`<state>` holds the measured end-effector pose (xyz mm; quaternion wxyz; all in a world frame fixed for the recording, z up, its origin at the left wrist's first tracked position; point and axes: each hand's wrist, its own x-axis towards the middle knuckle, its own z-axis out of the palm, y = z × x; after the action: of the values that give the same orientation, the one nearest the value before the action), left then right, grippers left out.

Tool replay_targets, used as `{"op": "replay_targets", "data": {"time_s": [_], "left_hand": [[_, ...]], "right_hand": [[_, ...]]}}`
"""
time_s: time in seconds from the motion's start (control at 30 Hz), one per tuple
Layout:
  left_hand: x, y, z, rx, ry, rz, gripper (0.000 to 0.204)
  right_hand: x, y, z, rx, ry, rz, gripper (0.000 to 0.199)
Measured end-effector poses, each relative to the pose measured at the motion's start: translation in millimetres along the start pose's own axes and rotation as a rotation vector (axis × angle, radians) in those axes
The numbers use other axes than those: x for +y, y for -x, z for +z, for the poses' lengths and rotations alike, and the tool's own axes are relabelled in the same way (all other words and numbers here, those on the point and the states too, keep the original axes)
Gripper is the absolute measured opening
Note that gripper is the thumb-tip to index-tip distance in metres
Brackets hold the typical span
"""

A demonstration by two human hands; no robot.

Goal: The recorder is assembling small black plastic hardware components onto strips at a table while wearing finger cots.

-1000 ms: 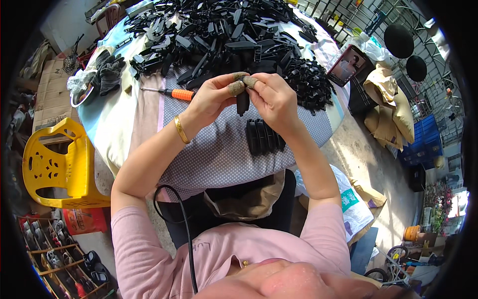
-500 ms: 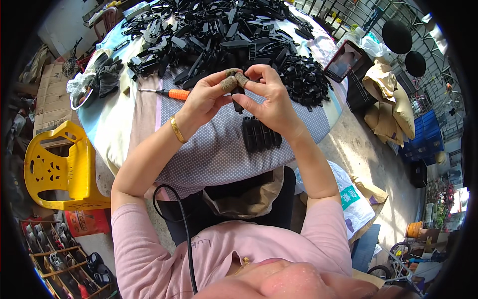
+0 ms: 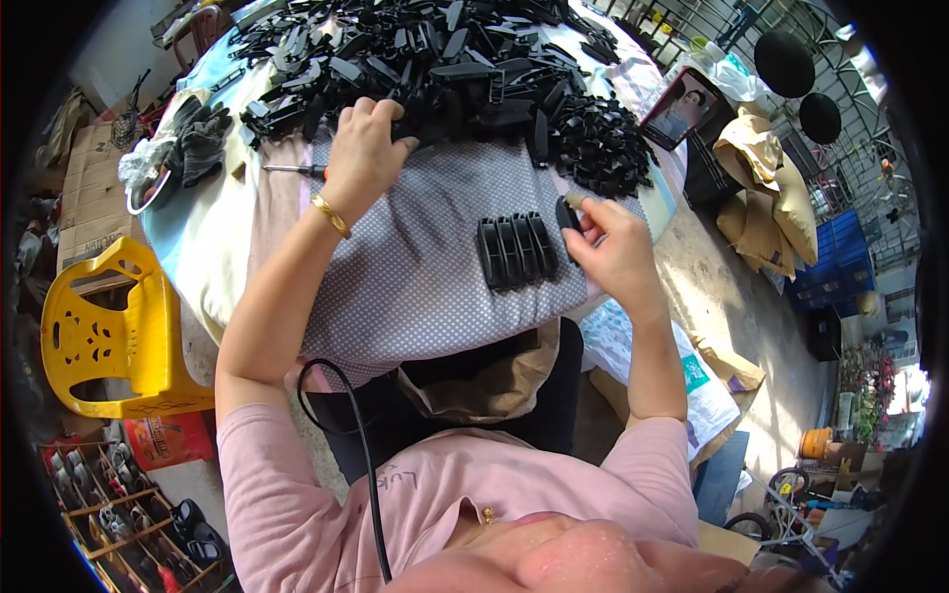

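Observation:
My right hand [image 3: 615, 245] pinches a long black plastic part [image 3: 568, 215] between thumb and fingers, just right of a row of several similar parts [image 3: 516, 249] standing side by side on the dotted cloth. At the near left edge of a large heap of black plastic parts [image 3: 386, 69] is my left hand [image 3: 366, 148]. Its fingers curl down among the dark pieces, with the thumb a little apart; what lies between them blends into the heap. Partly covered by that hand, a screwdriver [image 3: 297, 169] lies to its left.
A mound of small black pieces [image 3: 603, 148] lies on the table's right side. A phone [image 3: 682, 107] stands beyond it at the edge. Dark gloves [image 3: 201, 143] lie at the table's left, above a yellow chair [image 3: 129, 336]. A paper bag [image 3: 484, 381] is at my lap.
My hands have parted. The left moved away and left to the heap; the right moved right and nearer with a black part, uncovering the row. Finger coverings seen before at the left hand are out of sight.

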<state>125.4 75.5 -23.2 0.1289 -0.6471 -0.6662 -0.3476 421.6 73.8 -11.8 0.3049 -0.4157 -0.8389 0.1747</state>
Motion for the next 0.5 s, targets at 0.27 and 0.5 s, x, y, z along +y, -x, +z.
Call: {"op": "replay_targets", "data": {"time_s": [0.27, 0.5], "left_hand": [[1.6, 4.0, 1.1, -0.230, -0.139, -0.046, 0.028], [-6.4, 1.2, -2.8, -0.266, 0.006, -0.139, 0.025]], "right_hand": [[0.5, 9.8, 8.6, -0.015, -0.002, -0.022, 0.025], [7.2, 6.1, 5.4, -0.074, -0.054, -0.047, 0.018]]}}
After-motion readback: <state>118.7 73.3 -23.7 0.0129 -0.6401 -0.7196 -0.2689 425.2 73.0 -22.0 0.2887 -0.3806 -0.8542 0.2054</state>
